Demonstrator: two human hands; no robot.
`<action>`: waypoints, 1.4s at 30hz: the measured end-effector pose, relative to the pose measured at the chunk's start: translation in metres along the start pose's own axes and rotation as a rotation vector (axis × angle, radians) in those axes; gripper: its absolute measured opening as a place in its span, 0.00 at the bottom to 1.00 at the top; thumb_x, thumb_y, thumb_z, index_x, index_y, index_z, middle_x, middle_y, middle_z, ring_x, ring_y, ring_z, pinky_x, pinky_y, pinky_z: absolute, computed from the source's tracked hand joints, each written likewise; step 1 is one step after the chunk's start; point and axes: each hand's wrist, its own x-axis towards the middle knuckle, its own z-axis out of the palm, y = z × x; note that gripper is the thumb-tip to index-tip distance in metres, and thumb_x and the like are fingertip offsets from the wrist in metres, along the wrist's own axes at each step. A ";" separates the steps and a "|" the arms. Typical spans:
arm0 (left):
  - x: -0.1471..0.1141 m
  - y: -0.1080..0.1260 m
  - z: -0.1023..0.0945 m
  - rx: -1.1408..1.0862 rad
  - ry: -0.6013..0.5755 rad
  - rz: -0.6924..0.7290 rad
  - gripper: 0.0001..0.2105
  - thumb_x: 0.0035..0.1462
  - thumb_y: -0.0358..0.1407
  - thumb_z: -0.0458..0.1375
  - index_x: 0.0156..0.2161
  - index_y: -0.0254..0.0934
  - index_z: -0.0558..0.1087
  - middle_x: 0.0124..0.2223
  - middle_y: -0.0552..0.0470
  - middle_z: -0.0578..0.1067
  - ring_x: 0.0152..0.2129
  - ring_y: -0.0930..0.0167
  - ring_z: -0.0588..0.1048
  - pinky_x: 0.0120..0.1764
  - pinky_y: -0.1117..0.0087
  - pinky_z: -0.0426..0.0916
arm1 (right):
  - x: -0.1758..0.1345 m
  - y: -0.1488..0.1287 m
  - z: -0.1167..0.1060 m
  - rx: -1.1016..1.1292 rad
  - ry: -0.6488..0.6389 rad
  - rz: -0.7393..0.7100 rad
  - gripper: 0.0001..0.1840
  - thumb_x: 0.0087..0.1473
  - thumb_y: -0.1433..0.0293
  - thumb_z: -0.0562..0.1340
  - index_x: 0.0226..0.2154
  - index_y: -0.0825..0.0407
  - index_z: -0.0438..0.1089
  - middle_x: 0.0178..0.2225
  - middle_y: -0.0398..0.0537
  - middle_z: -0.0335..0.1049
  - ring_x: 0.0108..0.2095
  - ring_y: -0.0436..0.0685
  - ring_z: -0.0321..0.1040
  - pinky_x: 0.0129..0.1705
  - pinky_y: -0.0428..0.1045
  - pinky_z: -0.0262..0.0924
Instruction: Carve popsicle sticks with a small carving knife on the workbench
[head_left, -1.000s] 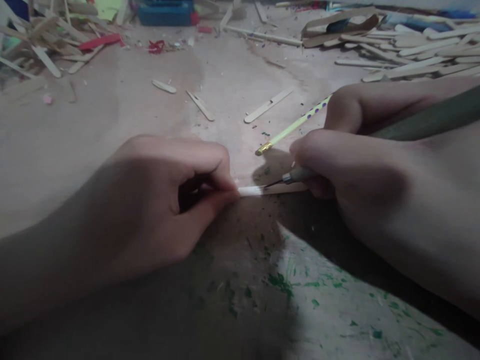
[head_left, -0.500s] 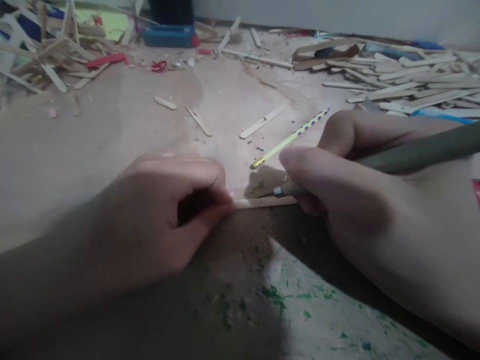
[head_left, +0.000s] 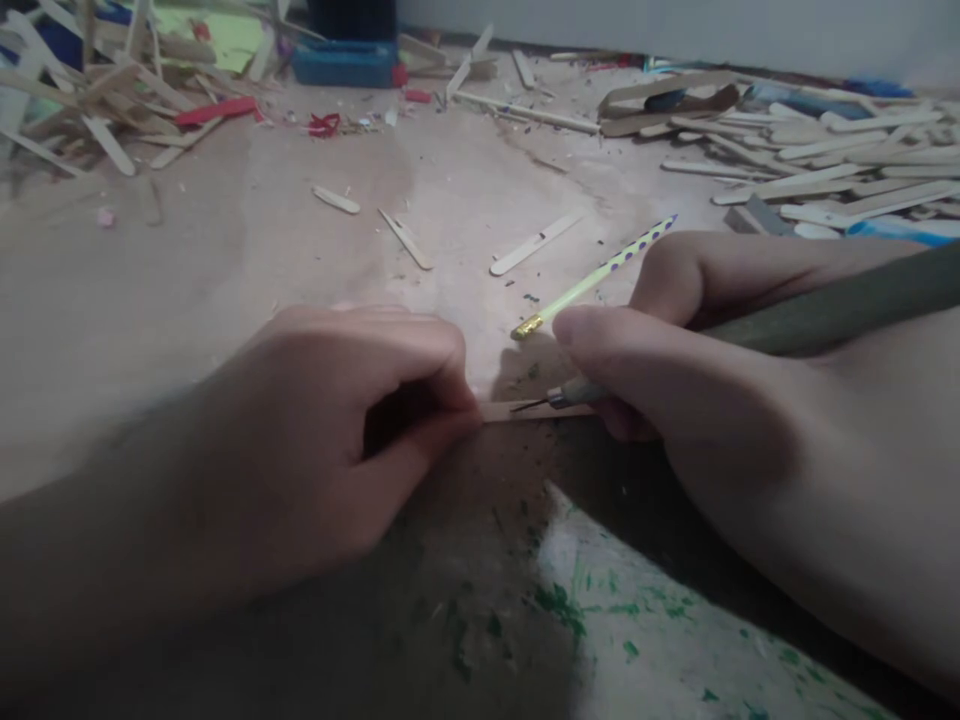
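Observation:
My left hand [head_left: 330,430] pinches the left end of a thin wooden craft stick [head_left: 525,411] that lies flat on the floor. My right hand [head_left: 675,390] grips a craft knife [head_left: 559,398] with a long green handle; its dark blade tip rests on the stick's top, just right of my left fingertips. Most of the stick is hidden under both hands. A yellow pencil with purple dots [head_left: 596,275] lies just behind the knife, its gold end near my right forefinger.
Loose craft sticks lie on the floor ahead [head_left: 536,242], with large heaps at the far left [head_left: 90,110] and far right [head_left: 810,150]. A blue box [head_left: 345,62] stands at the back. Green paint flecks [head_left: 592,610] mark the floor below my hands.
The knife tip has slid left along the stick toward my left fingers. The camera has tilted up a little, so the scene sits lower in view.

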 end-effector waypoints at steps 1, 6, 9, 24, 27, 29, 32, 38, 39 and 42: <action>0.000 0.002 -0.001 0.003 -0.002 -0.003 0.12 0.71 0.33 0.64 0.34 0.48 0.84 0.32 0.63 0.86 0.31 0.67 0.82 0.39 0.64 0.72 | 0.003 0.001 0.001 -0.001 -0.002 0.000 0.23 0.64 0.61 0.81 0.28 0.40 0.69 0.22 0.38 0.58 0.25 0.59 0.67 0.26 0.54 0.56; -0.001 0.004 -0.004 0.001 -0.015 0.017 0.11 0.71 0.32 0.64 0.36 0.47 0.85 0.33 0.64 0.85 0.32 0.70 0.82 0.39 0.67 0.72 | 0.009 -0.001 0.003 -0.001 -0.016 0.002 0.23 0.64 0.61 0.81 0.29 0.40 0.69 0.23 0.38 0.59 0.27 0.60 0.69 0.26 0.54 0.56; -0.002 0.000 -0.001 0.022 -0.012 0.033 0.12 0.73 0.30 0.64 0.36 0.46 0.84 0.33 0.65 0.84 0.31 0.72 0.79 0.38 0.69 0.71 | 0.006 -0.003 0.000 -0.006 -0.019 0.010 0.22 0.65 0.61 0.81 0.29 0.40 0.70 0.23 0.39 0.59 0.27 0.60 0.70 0.27 0.54 0.56; -0.006 -0.008 0.000 0.008 0.056 0.103 0.14 0.80 0.36 0.68 0.37 0.51 0.86 0.31 0.71 0.82 0.27 0.77 0.76 0.32 0.73 0.66 | -0.008 -0.030 0.012 0.160 0.000 0.243 0.37 0.56 0.93 0.73 0.11 0.47 0.62 0.17 0.33 0.53 0.20 0.45 0.52 0.23 0.47 0.49; -0.008 -0.009 -0.001 0.017 0.036 0.055 0.13 0.79 0.35 0.67 0.39 0.54 0.86 0.32 0.73 0.84 0.26 0.78 0.79 0.30 0.72 0.67 | -0.007 -0.027 0.015 0.132 -0.005 0.244 0.38 0.54 0.94 0.73 0.11 0.48 0.59 0.16 0.33 0.51 0.20 0.45 0.51 0.22 0.47 0.46; -0.009 -0.010 -0.001 0.034 0.033 0.021 0.12 0.79 0.36 0.66 0.41 0.54 0.86 0.35 0.73 0.86 0.27 0.78 0.82 0.29 0.70 0.68 | -0.006 -0.026 0.015 0.119 0.007 0.240 0.40 0.54 0.94 0.73 0.10 0.50 0.53 0.15 0.33 0.48 0.20 0.44 0.47 0.22 0.46 0.44; -0.010 -0.010 -0.001 0.060 0.033 0.027 0.11 0.79 0.36 0.66 0.41 0.53 0.85 0.33 0.71 0.85 0.26 0.78 0.82 0.29 0.68 0.67 | -0.007 -0.029 0.014 0.103 -0.008 0.225 0.38 0.55 0.94 0.72 0.10 0.50 0.56 0.16 0.33 0.47 0.21 0.44 0.46 0.23 0.47 0.44; -0.007 0.000 -0.003 0.078 0.051 0.047 0.13 0.79 0.36 0.66 0.38 0.48 0.86 0.31 0.68 0.84 0.28 0.77 0.77 0.33 0.70 0.65 | -0.008 -0.032 0.011 0.059 0.007 0.171 0.37 0.56 0.94 0.71 0.11 0.48 0.57 0.17 0.35 0.48 0.21 0.46 0.45 0.25 0.50 0.47; -0.006 0.001 -0.003 0.092 0.052 0.035 0.14 0.79 0.36 0.66 0.37 0.48 0.86 0.31 0.68 0.84 0.28 0.77 0.76 0.33 0.70 0.64 | -0.008 -0.031 0.011 0.062 0.013 0.173 0.37 0.55 0.93 0.71 0.11 0.48 0.56 0.17 0.35 0.48 0.21 0.46 0.44 0.25 0.50 0.47; -0.004 0.000 -0.004 0.113 0.052 0.021 0.15 0.80 0.37 0.64 0.36 0.48 0.86 0.31 0.68 0.83 0.28 0.77 0.76 0.33 0.69 0.64 | -0.010 -0.026 0.009 0.051 -0.001 0.166 0.37 0.56 0.91 0.71 0.12 0.48 0.55 0.18 0.35 0.48 0.22 0.45 0.45 0.27 0.49 0.49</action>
